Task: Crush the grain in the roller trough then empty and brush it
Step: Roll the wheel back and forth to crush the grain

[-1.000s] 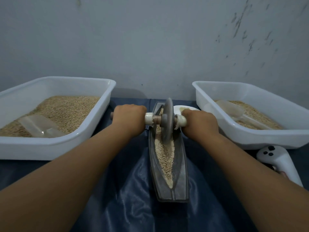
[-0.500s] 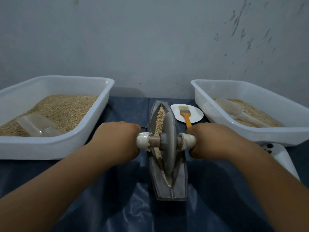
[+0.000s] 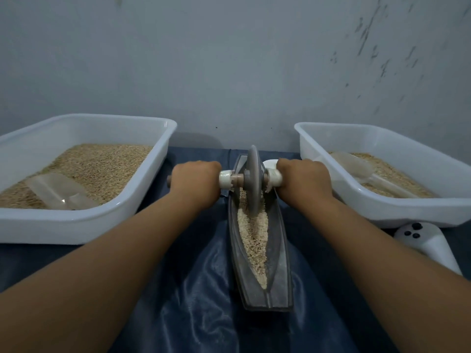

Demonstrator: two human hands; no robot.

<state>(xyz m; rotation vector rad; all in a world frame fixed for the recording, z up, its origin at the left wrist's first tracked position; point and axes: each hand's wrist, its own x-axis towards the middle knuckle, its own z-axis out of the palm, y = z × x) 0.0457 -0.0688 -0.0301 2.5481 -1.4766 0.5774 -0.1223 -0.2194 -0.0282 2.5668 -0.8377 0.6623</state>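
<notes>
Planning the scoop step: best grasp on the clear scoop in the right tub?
Take the clear scoop by its handle, coming from the near-right over the right tub's front rim. The handle slants toward that side above the grain, while the bowl lies farther back, open and awkward to pinch.

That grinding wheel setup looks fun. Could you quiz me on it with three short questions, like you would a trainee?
1. True or false: the wheel stands at the far end of the trough.
2. What lies in each white tub with the grain? A) scoop B) brush C) lid
3. Fill in: both hands grip the wheel's ____.

Key: 1 true; 2 A; 3 axle handles, left hand, right hand.
</notes>
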